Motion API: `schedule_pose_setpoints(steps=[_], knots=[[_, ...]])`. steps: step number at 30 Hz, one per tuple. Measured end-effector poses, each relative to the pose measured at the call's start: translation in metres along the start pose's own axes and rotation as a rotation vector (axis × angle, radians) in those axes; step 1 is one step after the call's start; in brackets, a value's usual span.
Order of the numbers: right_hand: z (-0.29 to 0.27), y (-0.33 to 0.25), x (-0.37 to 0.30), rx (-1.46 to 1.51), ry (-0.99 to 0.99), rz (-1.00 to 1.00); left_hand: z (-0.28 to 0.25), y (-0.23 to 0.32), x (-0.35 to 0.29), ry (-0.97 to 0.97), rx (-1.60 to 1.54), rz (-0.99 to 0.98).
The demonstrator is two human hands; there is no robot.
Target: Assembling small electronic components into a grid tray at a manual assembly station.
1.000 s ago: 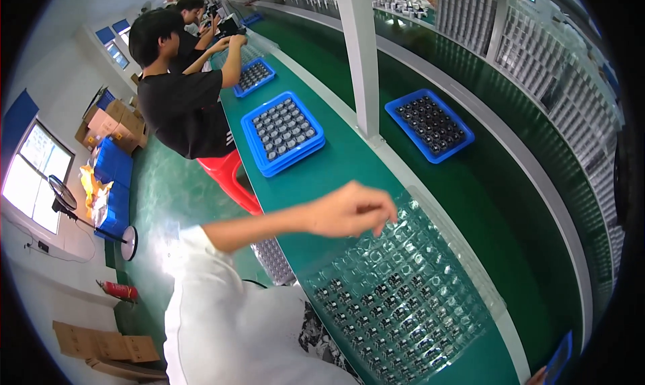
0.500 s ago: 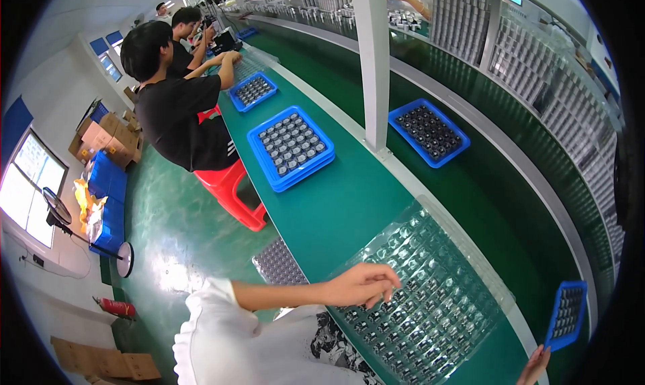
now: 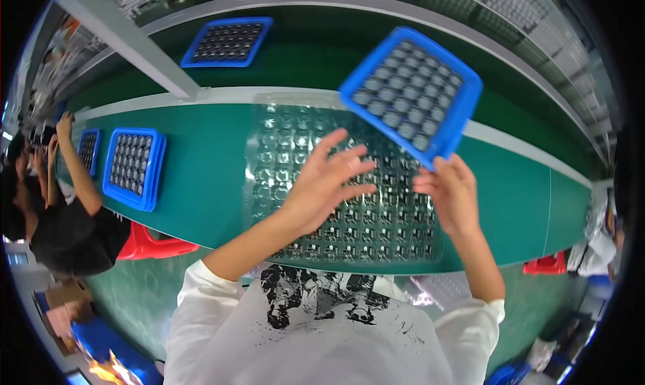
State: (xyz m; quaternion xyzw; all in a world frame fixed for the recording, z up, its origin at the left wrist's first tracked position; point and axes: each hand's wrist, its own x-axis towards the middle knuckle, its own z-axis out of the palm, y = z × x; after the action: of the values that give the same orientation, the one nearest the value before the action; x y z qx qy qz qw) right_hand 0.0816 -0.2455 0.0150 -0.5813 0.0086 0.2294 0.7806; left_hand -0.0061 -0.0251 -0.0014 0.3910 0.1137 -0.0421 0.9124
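Observation:
My right hand (image 3: 453, 193) pinches the near corner of a blue tray (image 3: 464, 109), which hangs tilted above the far right part of the bench's work area. Rows of round, dark grey-and-silver parts (image 3: 404, 93) fill this tray. My left hand (image 3: 319, 190) is empty, its fingers spread toward the right, over a clear plastic blister tray (image 3: 263, 183). That blister tray lies on the green bench, with small dark and metallic parts (image 3: 368, 235) in its nearer and right-hand pockets. Its far left pockets look clear. The held tray hides its far right corner.
Stacked blue trays (image 3: 156, 177) of parts stand on the bench at left, with another blue tray (image 3: 97, 153) beyond. Behind the bench, one blue tray (image 3: 263, 35) lies on the dark green belt. A white post (image 3: 134, 42) rises at the back edge. A co-worker (image 3: 80, 234) sits at left.
The view has turned right toward the bench. My right hand has brought the blue tray from the right side to above the blister tray. My left hand's fingers have spread.

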Motion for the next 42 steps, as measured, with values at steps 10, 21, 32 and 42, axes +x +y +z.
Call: schedule_pose_setpoints(steps=[10, 21, 32, 42], knots=[[0.045, 0.029, -0.023, 0.094, -0.217, -0.013, 0.031, -0.005, 0.019, 0.184, -0.001, 0.219], [-0.020, 0.008, -0.014, -0.497, -0.266, -0.248, -0.031, 0.060, 0.040, 0.184, 0.357, 0.121], [-0.062, 0.002, 0.009, -1.209, -0.211, -0.666, -0.047, 0.066, 0.052, 0.166, 0.433, 0.064], [-0.032, 0.028, 0.023, -1.448, -0.197, -0.816, -0.057, 0.064, 0.060, 0.423, 0.757, 0.281]])
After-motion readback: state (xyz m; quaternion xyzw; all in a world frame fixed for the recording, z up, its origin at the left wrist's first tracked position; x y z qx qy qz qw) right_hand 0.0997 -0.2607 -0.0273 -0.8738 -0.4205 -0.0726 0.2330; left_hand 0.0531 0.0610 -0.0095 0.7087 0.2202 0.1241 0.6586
